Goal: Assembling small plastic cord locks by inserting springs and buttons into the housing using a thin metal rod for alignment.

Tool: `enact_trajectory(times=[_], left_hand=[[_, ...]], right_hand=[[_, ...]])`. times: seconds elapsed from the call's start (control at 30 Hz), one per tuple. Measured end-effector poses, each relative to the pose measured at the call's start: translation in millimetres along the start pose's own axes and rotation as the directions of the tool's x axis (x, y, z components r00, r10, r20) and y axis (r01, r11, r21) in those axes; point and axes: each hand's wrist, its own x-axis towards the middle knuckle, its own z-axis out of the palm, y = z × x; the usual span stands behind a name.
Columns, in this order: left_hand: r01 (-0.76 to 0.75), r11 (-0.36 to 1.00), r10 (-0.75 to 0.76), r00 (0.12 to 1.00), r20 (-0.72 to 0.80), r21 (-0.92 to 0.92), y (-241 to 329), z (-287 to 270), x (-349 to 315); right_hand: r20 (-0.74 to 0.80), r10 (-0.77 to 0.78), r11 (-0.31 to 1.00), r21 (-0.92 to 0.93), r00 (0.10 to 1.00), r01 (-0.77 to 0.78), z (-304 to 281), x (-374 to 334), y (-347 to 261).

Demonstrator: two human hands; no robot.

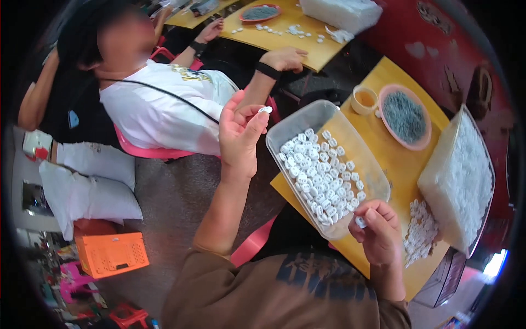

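Note:
Raised beside the far left corner of a clear plastic bin, my left hand pinches a small white plastic piece between thumb and finger. My right hand is at the bin's near right corner, its fingers closed on another small white plastic piece with a dark centre. Between the hands sits the clear bin, partly filled with a heap of rounded white plastic pieces. Many show dark slots or holes. What the curled fingers of each hand cover is hidden.
On the yellow table stand a cup of amber liquid, a pink plate of grey small parts, a big bag of clear pieces and a white pile. A seated person is close on the left, near an orange crate.

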Motion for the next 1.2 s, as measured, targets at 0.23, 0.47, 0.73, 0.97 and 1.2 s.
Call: enact_trajectory(times=[0.23, 0.47, 0.73, 0.97, 1.2], left_hand=[[-0.133, 0.981, 0.097, 0.966, 0.238, 0.138, 8.0, 22.4, -36.9], [-0.485, 0.785, 0.021, 0.643, 0.766, 0.386, 5.6, 92.1, -136.0], [0.367, 0.783, -0.618, 0.553, 0.559, 0.503, -46.0, 144.5, -187.2], [-0.194, 0.817, -0.424, 0.438, 0.793, 0.543, -90.9, 166.9, -205.7], [-0.544, 0.837, -0.065, 0.02, 0.998, 0.065, -117.2, 202.5, -237.8]], right_hand=[[0.47, 0.013, 0.993, -0.108, 0.883, 0.043, -27.2, -24.4, -3.8], [0.639, -0.13, 0.971, -0.072, 0.758, 0.227, -57.2, -55.2, 44.8], [0.695, -0.224, 0.947, -0.01, 0.683, 0.321, -84.6, -81.1, 55.8], [0.726, -0.238, 0.952, 0.043, 0.645, 0.303, -98.6, -87.8, 50.3], [0.701, -0.343, 0.919, 0.113, 0.625, 0.379, -105.4, -97.2, 53.2]])
